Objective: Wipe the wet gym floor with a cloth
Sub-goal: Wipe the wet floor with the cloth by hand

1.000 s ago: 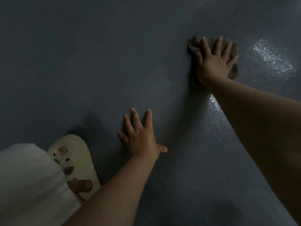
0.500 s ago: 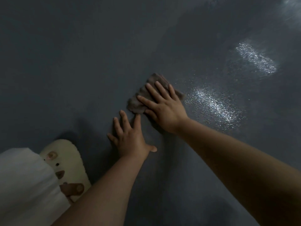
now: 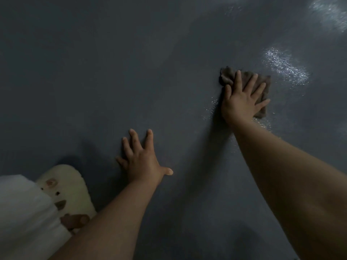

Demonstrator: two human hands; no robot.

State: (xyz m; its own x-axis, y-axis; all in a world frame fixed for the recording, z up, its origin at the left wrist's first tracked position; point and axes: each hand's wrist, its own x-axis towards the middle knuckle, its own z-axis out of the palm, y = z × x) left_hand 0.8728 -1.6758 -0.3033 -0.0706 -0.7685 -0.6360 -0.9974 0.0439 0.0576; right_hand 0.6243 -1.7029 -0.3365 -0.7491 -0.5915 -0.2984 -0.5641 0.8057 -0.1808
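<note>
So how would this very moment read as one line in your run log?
stage: wiping | right hand: flat on cloth, fingers spread | left hand: braced on floor | wet patch: beyond cloth

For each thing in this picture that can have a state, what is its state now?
cloth: bunched, flat on the floor under the right hand.
right hand: fingers straight and spread, pressing the cloth.
left hand: fingers spread, resting on the floor.
floor: glistening wet patches near the cloth, matte elsewhere.
slipper: on the foot, on the floor.
</note>
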